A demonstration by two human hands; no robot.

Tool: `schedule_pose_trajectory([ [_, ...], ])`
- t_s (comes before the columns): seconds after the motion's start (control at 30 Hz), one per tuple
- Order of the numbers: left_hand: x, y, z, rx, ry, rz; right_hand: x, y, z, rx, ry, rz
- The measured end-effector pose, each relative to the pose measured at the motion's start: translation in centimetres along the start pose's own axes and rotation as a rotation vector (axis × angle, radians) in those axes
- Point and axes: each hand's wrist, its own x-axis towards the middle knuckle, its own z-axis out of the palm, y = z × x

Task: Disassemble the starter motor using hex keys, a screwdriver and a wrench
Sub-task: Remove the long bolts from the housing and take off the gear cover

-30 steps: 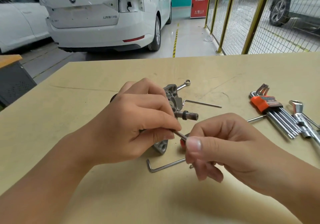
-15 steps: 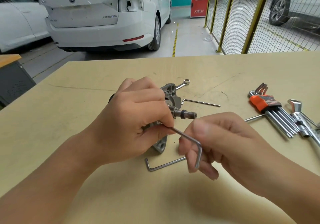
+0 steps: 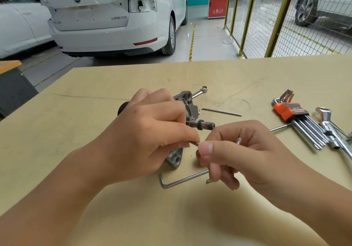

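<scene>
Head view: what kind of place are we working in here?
Most likely a car repair workshop or garage. A white sedan with its tail light removed is parked behind the beige wooden workbench, yellow-framed wire mesh fencing partitions the floor, and an orange-holdered set of hex keys lies out.

Two bare forearms enter from bottom edge. No sleeves, gloves, rings or watch visible. Left hand (image 3: 144,137), right hand (image 3: 240,150): fingernails short, unpainted.

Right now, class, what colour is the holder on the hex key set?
Orange holder, seen in the head view.
</scene>
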Motion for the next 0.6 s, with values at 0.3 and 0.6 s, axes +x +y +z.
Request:
schedule_pose_trajectory([
  [0.3, 0.11, -0.05, 0.42, -0.031, 0.118, -0.052, -0.40, 0.37, 0.36, -0.071, 0.079, -0.110],
  [0.6, 0.20, -0.33, 0.69, -0.111, 0.150, -0.079, -0.40, 0.44, 0.25, -0.036, 0.004, -0.165],
])
